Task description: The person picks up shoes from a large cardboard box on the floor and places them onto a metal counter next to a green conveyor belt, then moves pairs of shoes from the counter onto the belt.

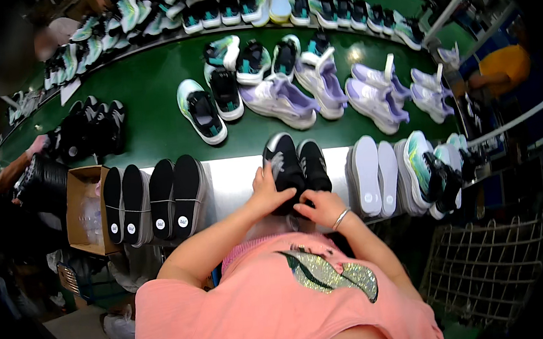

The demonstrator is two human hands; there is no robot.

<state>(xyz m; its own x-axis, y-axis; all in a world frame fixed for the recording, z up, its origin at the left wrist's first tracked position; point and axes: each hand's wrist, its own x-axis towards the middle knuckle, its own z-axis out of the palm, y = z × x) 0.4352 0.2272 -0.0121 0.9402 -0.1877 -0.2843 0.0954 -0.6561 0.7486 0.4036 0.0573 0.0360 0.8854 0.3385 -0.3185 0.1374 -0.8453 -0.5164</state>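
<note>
A pair of black sneakers with grey markings lies on the pale metal strip of the bench in front of me, toes pointing away. My left hand grips the left black sneaker along its side, the thumb reaching across the heel end. At the heel end my right hand is closed, fingers bent and thumb tucked in against the black shoe material. Beside the first shoe sits the right black sneaker, close to the right hand's knuckles. The fingertips of both hands are partly hidden against the dark shoes.
Black insole stacks and a cardboard box stand left; white insoles and teal sneakers stand right. Across the green table are lilac-white sneakers and other shoes. A co-worker's arm is at the left.
</note>
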